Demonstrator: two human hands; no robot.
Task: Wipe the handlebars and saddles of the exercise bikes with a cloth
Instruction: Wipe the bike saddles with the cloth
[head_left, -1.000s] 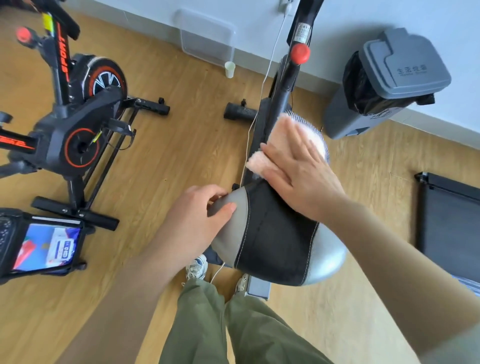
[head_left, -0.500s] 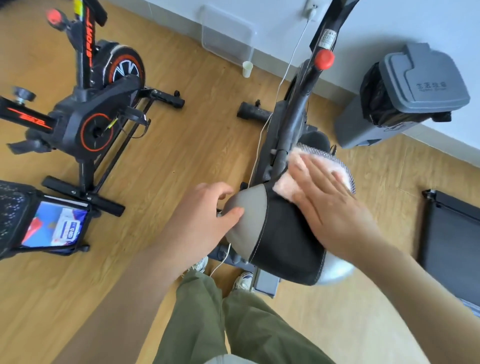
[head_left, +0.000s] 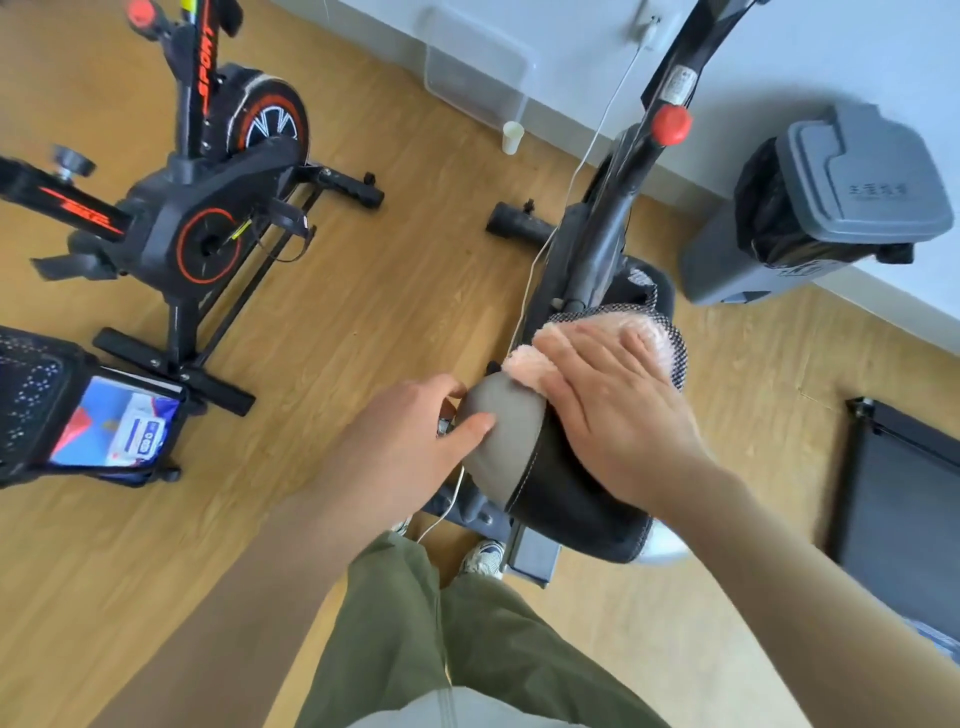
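A black and grey saddle (head_left: 561, 488) of the near exercise bike (head_left: 618, 218) sits in the middle of the view. My right hand (head_left: 618, 410) lies flat with straight fingers on a fluffy pink cloth (head_left: 639, 332) and presses it onto the saddle's front part. My left hand (head_left: 410, 441) grips the saddle's grey left side, thumb on top and fingers curled under the edge. A second bike (head_left: 208, 208), black with orange trim, stands at the upper left. Its saddle and both bikes' handlebars are out of view.
A grey lidded bin (head_left: 831, 208) stands by the wall at the upper right. A white cable (head_left: 566, 197) runs down past the near bike. A small cup (head_left: 511, 137) stands by the baseboard. A phone in a holder (head_left: 114, 431) is at the left, a black treadmill edge (head_left: 904, 493) at the right.
My right hand has slid the cloth along the saddle's front part, with the view shifting. My left hand has kept its hold on the saddle's left side.
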